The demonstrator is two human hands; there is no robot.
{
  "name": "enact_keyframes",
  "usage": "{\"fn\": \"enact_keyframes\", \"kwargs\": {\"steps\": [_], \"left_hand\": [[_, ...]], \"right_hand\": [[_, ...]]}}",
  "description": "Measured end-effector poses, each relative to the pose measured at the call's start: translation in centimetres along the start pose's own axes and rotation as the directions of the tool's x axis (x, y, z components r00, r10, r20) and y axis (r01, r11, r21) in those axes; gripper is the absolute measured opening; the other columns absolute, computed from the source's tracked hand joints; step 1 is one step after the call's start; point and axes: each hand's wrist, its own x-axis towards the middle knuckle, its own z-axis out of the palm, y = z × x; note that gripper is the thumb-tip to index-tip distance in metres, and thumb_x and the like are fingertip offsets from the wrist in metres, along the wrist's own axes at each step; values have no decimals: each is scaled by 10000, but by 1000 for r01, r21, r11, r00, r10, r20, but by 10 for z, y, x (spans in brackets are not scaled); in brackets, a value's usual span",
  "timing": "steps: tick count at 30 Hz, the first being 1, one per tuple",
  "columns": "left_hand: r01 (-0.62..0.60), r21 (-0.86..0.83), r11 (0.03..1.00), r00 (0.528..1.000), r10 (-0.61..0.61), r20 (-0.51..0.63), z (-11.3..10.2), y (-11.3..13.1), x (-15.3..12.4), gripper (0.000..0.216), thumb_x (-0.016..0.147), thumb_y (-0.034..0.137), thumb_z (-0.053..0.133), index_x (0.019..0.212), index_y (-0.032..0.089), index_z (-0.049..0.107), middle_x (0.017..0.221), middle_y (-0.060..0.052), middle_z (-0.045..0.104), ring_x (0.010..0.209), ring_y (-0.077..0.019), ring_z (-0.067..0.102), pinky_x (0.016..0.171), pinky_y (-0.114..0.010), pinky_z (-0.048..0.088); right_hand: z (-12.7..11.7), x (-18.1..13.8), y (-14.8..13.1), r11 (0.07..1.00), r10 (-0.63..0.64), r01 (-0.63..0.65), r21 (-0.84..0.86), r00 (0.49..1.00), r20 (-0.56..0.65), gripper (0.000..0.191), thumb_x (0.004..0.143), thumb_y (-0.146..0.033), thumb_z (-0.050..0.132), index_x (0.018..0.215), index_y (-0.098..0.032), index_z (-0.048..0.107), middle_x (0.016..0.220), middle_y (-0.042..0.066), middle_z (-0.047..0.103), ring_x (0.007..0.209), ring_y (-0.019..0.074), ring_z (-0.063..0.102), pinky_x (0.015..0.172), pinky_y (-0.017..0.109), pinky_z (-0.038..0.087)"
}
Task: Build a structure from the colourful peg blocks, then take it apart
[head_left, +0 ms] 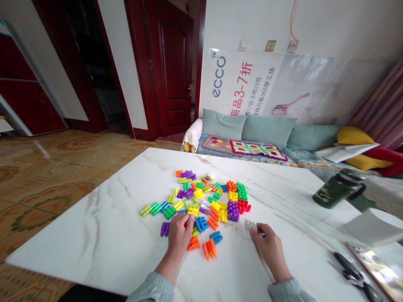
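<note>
My right hand (269, 247) pinches a white toy building block (250, 225) by its end, just above the table to the right of the pile. Over the near side of the loose blocks, my left hand (180, 233) is closed; a bit of red block (186, 225) shows between its thumb and fingers, mostly hidden. Beside it lie a blue block (201, 224) and an orange block (193, 243). Sorted by colour, purple blocks (233, 210), green blocks (242, 191) and red blocks (243, 206) stand upright together at the pile's right edge.
The white marbled table (110, 235) carries everything. On its right are a dark green mug (336, 189), a white paper-like sheet (374, 226), black-handled scissors (351, 270) and a flat, framed item (378, 268). A sofa with pale cushions (267, 130) stands behind.
</note>
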Motion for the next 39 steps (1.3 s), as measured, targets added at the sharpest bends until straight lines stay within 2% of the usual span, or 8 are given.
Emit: {"fn": "enact_keyframes", "kwargs": {"steps": [3, 7, 17, 27, 35, 37, 39], "left_hand": [[1, 7, 1000, 1000, -1, 3, 0, 0, 0, 342, 975, 288, 475, 694, 211, 656, 678, -25, 684, 696, -185, 642, 691, -297, 463], [13, 10, 1000, 1000, -13, 15, 1, -2, -1, 342, 975, 294, 477, 701, 210, 663, 688, -25, 689, 707, -186, 645, 705, -298, 464], [29, 16, 999, 999, -30, 39, 0, -1, -1, 384, 986, 329, 445, 682, 211, 648, 687, -35, 683, 704, -187, 636, 694, -301, 467], [39, 16, 999, 998, -40, 48, 0, -2, -1, 385, 982, 337, 443, 684, 211, 651, 697, -42, 686, 705, -189, 636, 689, -301, 472], [46, -6, 999, 998, -45, 53, 1, -2, -1, 364, 984, 321, 452, 710, 207, 662, 713, -42, 697, 727, -192, 643, 721, -312, 470], [41, -10, 999, 998, -40, 43, 0, -1, 0, 357, 982, 311, 457, 707, 208, 661, 704, -37, 698, 718, -189, 645, 711, -309, 468], [37, -3, 999, 999, -37, 37, 0, 0, 1, 360, 980, 305, 459, 694, 209, 655, 690, -35, 693, 706, -186, 644, 698, -304, 465]], "right_hand": [[3, 5, 9, 992, -55, 58, -109, 998, 32, 337, 776, -468, 510, 772, -188, 697, 822, 100, 689, 700, 221, 633, 653, 319, 466], [8, 15, 7, 973, -13, 34, -226, 995, 95, 336, 796, -396, 478, 866, -184, 728, 809, 80, 692, 710, 213, 641, 626, 293, 426], [16, 27, -3, 920, -27, 66, -386, 994, 108, 265, 850, -285, 492, 902, -195, 736, 874, 59, 708, 767, 191, 653, 633, 262, 387], [20, 28, -4, 908, -38, 87, -410, 991, 127, 247, 869, -252, 490, 895, -197, 729, 891, 53, 708, 752, 174, 646, 642, 256, 387], [18, 26, -6, 926, -59, 98, -364, 991, 118, 289, 857, -214, 469, 983, -186, 728, 928, 62, 708, 788, 188, 665, 680, 271, 424], [15, 22, -9, 947, -75, 89, -309, 995, 59, 316, 840, -204, 460, 1026, -179, 714, 948, 71, 705, 772, 189, 665, 669, 279, 441], [15, 15, -18, 968, -118, 100, -231, 991, -61, 332, 847, -226, 458, 1086, -168, 682, 1000, 88, 695, 748, 188, 655, 644, 289, 457]]}}
